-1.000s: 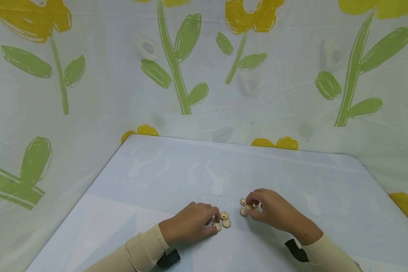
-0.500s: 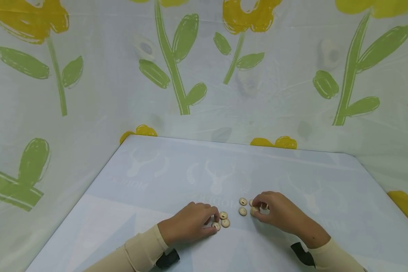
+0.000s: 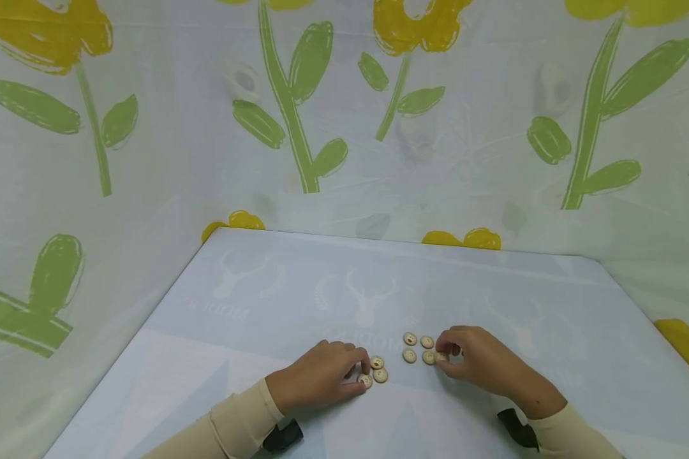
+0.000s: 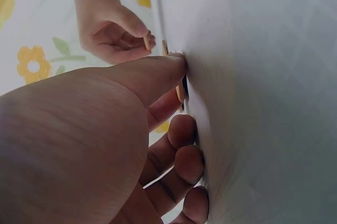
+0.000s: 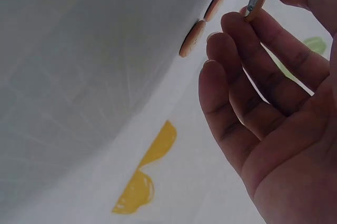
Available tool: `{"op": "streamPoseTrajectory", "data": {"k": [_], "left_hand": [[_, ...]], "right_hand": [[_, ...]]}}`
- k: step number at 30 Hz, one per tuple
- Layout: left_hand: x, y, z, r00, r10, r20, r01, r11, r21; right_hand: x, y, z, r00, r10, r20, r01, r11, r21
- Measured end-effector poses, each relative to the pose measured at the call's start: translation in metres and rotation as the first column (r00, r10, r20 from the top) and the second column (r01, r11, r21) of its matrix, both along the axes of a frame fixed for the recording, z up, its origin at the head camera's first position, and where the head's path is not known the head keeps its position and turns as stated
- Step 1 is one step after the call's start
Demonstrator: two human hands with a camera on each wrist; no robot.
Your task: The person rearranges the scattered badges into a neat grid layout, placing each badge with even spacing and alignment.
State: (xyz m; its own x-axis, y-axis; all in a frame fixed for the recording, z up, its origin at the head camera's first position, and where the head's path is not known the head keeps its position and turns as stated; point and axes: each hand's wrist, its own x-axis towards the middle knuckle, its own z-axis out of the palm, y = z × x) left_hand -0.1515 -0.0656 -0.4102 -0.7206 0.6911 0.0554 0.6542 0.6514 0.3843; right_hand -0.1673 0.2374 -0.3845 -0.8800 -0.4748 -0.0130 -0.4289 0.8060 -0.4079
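Pale round wooden buttons lie in two small clusters at the table's front middle. In the head view, my left hand (image 3: 321, 377) rests at the left cluster and pinches a wooden button (image 3: 365, 381) between thumb and forefinger. Two more buttons (image 3: 381, 375) lie just right of it. My right hand (image 3: 478, 359) pinches another wooden button (image 5: 256, 3) between thumb and forefinger, its edge toward the wrist camera and a silvery metal part on its back. Left of that hand, several buttons (image 3: 409, 356) form a rough square. The right hand's other fingers (image 5: 216, 90) are loosely curved.
The pale table (image 3: 298, 287) has faint printed deer heads. Beyond its far edge hangs a white curtain (image 3: 178, 127) with yellow flowers and green leaves. Black wrist straps (image 3: 283, 437) show below the beige sleeves (image 3: 229, 421).
My right hand has moved to the right with a button, uncovering the square of buttons on its left. The left hand has kept its place and its pinch.
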Motion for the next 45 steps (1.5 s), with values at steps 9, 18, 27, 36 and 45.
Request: {"op": "streamPoseTrajectory", "data": {"k": [9,18,27,36,45], "left_hand": [[0.0,0.0,-0.001,1.0,0.012,0.008,-0.012,1.0,0.0],[0.0,0.0,0.001,1.0,-0.007,0.008,0.007,1.0,0.024],[0.001,0.0,0.002,1.0,-0.003,0.009,0.003,1.0,0.021],[0.001,0.0,0.003,1.0,-0.004,0.011,0.004,1.0,0.019],[0.0,0.0,0.001,1.0,0.005,0.018,-0.006,1.0,0.015]], "right_hand": [[0.0,0.003,0.0,1.0,-0.012,0.014,0.011,0.999,0.032],[-0.001,0.009,-0.004,0.999,-0.008,0.048,0.006,0.999,0.042],[-0.002,0.011,-0.007,0.999,-0.002,0.051,-0.001,0.998,0.06],[-0.001,0.01,-0.006,0.997,-0.022,0.071,0.017,0.998,0.061],[-0.002,0.011,-0.009,0.998,-0.027,0.061,0.023,0.997,0.072]]}}
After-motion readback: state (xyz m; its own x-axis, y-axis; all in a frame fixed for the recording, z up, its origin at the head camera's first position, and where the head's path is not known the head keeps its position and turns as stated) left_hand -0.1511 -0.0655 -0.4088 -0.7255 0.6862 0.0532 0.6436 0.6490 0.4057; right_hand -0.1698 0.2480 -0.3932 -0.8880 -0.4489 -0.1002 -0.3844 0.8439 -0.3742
